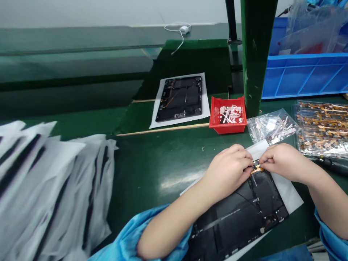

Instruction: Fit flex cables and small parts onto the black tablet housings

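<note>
An opened tablet [236,214], black with its inner parts showing, lies on a white sheet [289,192] at the table's front. At its upper edge an orange flex cable [257,169] lies between my two hands. My left hand [231,166] rests over the tablet's edge, fingers bent and pressed down at the cable's left end. From the other side my right hand [282,161] pinches at the cable's right end with thumb and forefinger. The fingertips hide just what each hand grips.
A second opened tablet [182,98] lies on a sheet behind. Nearby stand a red tray [227,125] of small strips, a plastic bag [272,125], a pack of flex cables [323,128] and a blue crate [304,76]. Wrapped pieces [54,188] stand in a row at left.
</note>
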`<state>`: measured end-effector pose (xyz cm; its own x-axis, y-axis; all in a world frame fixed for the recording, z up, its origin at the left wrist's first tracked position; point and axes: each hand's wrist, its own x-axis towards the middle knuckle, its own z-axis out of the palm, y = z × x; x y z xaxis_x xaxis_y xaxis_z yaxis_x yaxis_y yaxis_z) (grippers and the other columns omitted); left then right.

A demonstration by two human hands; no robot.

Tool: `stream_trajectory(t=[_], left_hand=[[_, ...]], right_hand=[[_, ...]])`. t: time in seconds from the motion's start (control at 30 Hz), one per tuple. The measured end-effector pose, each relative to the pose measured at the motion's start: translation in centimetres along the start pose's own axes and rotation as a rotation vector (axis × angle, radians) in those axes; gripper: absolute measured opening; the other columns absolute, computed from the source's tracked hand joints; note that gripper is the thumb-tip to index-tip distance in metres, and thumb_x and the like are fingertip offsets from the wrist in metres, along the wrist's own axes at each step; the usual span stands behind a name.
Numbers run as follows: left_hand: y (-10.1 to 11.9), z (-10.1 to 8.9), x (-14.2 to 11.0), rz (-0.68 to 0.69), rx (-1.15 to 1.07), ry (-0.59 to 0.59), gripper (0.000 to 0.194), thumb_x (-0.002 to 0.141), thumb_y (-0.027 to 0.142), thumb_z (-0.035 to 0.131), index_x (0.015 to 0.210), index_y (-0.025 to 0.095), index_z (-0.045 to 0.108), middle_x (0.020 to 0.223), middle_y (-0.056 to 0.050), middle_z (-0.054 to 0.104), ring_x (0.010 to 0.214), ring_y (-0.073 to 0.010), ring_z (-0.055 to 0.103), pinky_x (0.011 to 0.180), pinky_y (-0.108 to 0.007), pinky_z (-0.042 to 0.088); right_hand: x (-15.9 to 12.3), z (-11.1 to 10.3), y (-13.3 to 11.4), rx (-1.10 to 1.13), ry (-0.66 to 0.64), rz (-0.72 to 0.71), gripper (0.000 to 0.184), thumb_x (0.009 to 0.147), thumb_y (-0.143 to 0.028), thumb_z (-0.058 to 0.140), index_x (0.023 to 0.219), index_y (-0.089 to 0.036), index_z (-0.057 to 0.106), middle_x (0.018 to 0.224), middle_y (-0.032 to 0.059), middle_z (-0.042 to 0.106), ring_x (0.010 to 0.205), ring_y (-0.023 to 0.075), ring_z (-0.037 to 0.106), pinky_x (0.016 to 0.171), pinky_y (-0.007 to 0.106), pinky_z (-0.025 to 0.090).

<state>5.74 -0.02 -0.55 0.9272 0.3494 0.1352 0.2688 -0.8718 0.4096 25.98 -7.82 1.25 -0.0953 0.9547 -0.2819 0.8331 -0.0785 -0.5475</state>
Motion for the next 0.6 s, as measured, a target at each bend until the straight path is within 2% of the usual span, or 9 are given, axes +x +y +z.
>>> stream_trajectory(t=[0.37,0.6], left_hand=[[-0.2,0.3,-0.1,-0.005,0.041,-0.021,0.015,0.094,0.018,0.059,0.094,0.019,0.074,0.096,-0.001,0.076,0.092,-0.0218,0.064,0.083,-0.035,0.053],[0.2,1.1,-0.1,-0.167,0.042,0.000,0.018,0.086,0.011,0.061,0.089,0.022,0.074,0.086,0.001,0.075,0.080,-0.0186,0.069,0.072,-0.028,0.052]], right_hand=[[-0.1,0.1,-0.6,-0.076,0.030,-0.012,0.020,0.083,-0.013,0.065,0.070,-0.024,0.075,0.075,-0.0014,0.071,0.074,0.0163,0.061,0.070,0.028,0.039],[-0.2,0.0,-0.6,-0.041,0.021,-0.009,0.019,0.082,-0.013,0.064,0.072,-0.024,0.076,0.075,-0.0005,0.070,0.075,0.0169,0.060,0.070,0.028,0.038]])
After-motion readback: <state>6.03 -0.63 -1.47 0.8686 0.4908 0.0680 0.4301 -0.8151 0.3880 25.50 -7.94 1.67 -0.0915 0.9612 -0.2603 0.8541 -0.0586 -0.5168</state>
